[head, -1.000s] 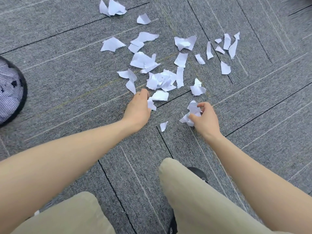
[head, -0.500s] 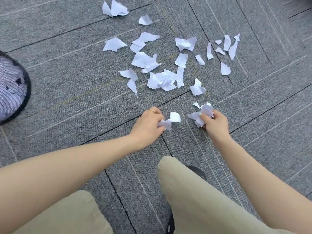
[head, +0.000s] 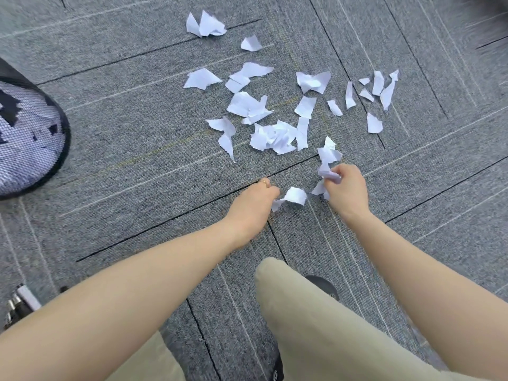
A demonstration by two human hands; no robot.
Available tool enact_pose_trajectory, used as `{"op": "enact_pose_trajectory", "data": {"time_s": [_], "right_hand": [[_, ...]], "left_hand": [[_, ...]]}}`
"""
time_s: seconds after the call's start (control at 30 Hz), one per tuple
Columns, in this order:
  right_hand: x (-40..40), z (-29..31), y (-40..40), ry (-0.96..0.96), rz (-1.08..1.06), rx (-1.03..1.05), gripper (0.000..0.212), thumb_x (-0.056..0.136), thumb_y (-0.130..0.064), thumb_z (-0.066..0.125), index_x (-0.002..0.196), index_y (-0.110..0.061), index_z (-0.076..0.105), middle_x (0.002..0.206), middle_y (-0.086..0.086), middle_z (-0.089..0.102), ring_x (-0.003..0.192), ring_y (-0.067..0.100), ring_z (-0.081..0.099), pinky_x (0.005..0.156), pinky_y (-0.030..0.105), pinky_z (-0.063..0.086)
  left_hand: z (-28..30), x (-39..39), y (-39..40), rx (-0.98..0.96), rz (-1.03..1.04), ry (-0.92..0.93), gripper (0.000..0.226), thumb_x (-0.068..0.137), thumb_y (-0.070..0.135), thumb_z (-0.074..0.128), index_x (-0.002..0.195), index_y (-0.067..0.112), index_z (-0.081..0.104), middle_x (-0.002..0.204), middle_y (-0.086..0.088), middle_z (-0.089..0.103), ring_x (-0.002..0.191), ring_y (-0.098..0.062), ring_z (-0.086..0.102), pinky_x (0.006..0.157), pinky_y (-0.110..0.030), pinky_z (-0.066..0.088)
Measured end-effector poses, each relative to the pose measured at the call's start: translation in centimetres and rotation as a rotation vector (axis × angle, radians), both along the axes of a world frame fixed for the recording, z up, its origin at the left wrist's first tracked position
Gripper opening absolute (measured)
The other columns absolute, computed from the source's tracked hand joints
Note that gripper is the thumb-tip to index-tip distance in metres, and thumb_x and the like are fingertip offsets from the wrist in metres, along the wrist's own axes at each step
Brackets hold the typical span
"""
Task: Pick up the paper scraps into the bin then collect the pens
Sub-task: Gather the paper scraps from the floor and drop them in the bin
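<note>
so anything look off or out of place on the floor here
Yes: torn white paper scraps lie strewn over the grey carpet, outside the mesh bin at the left edge. The left hand and right hand each hold some.

Black mesh bin (head: 59,125) w/ white paper inside is cut off by the left edge — only its right part shows. Small silver-and-white object (head: 20,301) at lower left is half hidden behind the left forearm and cropped by the edge; can't tell what it is. Dark blurred shape (head: 488,16) in the top right corner — unreadable. Black shoe (head: 323,287) mostly covered by the khaki trouser knee (head: 316,325). Left hand (head: 251,206) fingertips hidden behind the knuckles. Scraps inside the right hand (head: 347,189) are blurred.
</note>
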State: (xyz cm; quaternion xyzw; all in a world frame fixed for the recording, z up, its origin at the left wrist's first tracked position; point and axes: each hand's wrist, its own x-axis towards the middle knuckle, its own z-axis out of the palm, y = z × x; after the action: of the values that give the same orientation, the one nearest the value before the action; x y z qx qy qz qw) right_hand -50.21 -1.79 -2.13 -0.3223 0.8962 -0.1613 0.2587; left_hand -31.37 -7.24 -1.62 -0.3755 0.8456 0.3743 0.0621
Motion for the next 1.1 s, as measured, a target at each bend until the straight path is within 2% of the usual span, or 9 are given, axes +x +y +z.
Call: {"op": "enact_pose_trajectory", "data": {"time_s": [0.1,0.3,0.4,0.5,0.63,0.77,0.83,0.93,1.1], "right_hand": [[0.2,0.3,0.1,0.023,0.044,0.008,0.008,0.091,-0.011,0.053,0.086,-0.011,0.06,0.084,0.004,0.063,0.059,0.016,0.048,0.054,0.027,0.039],[0.2,0.4,0.3,-0.015,0.028,-0.007,0.008,0.091,-0.009,0.049,0.092,-0.009,0.057,0.085,0.004,0.062,0.06,0.015,0.048,0.058,0.033,0.043],[0.0,0.5,0.4,-0.054,-0.03,-0.031,0.013,0.091,-0.009,0.048,0.102,-0.009,0.056,0.09,0.003,0.06,0.067,0.016,0.051,0.056,0.03,0.038],[-0.5,0.7,1.0,-0.091,-0.11,-0.052,0.017,0.09,-0.012,0.053,0.106,-0.008,0.057,0.093,0.003,0.059,0.08,0.023,0.055,0.071,0.042,0.048],[-1.2,1.2,1.4,-0.162,-0.08,-0.01,0.024,0.085,-0.011,0.06,0.109,-0.009,0.058,0.093,0.005,0.06,0.072,0.02,0.055,0.063,0.031,0.045],[-1.8,1.7,1.1,-0.181,-0.043,0.029,0.013,0.083,-0.006,0.059,0.095,-0.004,0.063,0.072,0.005,0.057,0.053,0.012,0.044,0.042,0.02,0.034],[-2.1,1.6,1.2,-0.149,-0.019,0.055,0.013,0.083,-0.005,0.058,0.092,0.001,0.064,0.068,0.01,0.058,0.051,0.015,0.041,0.043,0.021,0.03],[-2.5,1.2,1.6,-0.117,0.009,0.062,0.017,0.085,-0.01,0.056,0.09,0.005,0.064,0.078,0.025,0.065,0.055,0.018,0.042,0.05,0.025,0.032],[-2.2,0.8,2.4,-0.126,-0.041,0.043,0.017,0.088,-0.018,0.056,0.084,-0.004,0.064,0.068,0.014,0.061,0.053,0.018,0.04,0.052,0.028,0.032]], "left_hand": [[-0.1,0.5,-0.5,0.078,0.038,0.018,0.02,0.091,0.005,0.047,0.073,0.012,0.04,0.086,-0.004,0.044,0.076,-0.024,0.045,0.069,-0.04,0.043],[0.0,1.1,-0.8,0.121,0.041,-0.016,0.026,0.089,0.002,0.042,0.067,0.015,0.035,0.077,-0.003,0.045,0.07,-0.021,0.04,0.061,-0.033,0.034],[0.0,1.5,-1.2,0.147,0.052,-0.023,0.019,0.089,0.001,0.041,0.077,0.015,0.037,0.069,0.002,0.04,0.066,-0.018,0.037,0.053,-0.029,0.027],[0.6,1.0,-2.0,0.196,0.084,-0.017,0.012,0.09,0.003,0.041,0.09,0.015,0.039,0.069,0.002,0.042,0.06,-0.018,0.038,0.048,-0.029,0.026],[2.2,-2.2,-2.1,0.301,0.132,0.062,0.014,0.09,0.004,0.045,0.1,0.013,0.047,0.081,-0.002,0.052,0.055,-0.013,0.041,0.046,-0.026,0.029],[2.5,-5.3,-1.1,0.266,0.077,0.077,0.02,0.088,0.002,0.046,0.085,0.02,0.039,0.085,-0.003,0.049,0.072,-0.024,0.051,0.058,-0.03,0.035],[2.0,-5.4,-0.7,0.181,0.014,0.011,0.021,0.086,-0.004,0.044,0.086,0.017,0.041,0.089,-0.005,0.053,0.087,-0.029,0.056,0.064,-0.032,0.037],[0.8,-4.4,-0.6,0.086,-0.048,-0.073,0.032,0.083,-0.01,0.045,0.11,0.009,0.048,0.108,-0.01,0.054,0.094,-0.03,0.057,0.07,-0.036,0.038],[0.3,-4.1,-0.1,0.006,-0.037,-0.093,0.042,0.083,-0.007,0.053,0.118,0.009,0.04,0.117,-0.012,0.048,0.087,-0.03,0.055,0.064,-0.036,0.035]]}}
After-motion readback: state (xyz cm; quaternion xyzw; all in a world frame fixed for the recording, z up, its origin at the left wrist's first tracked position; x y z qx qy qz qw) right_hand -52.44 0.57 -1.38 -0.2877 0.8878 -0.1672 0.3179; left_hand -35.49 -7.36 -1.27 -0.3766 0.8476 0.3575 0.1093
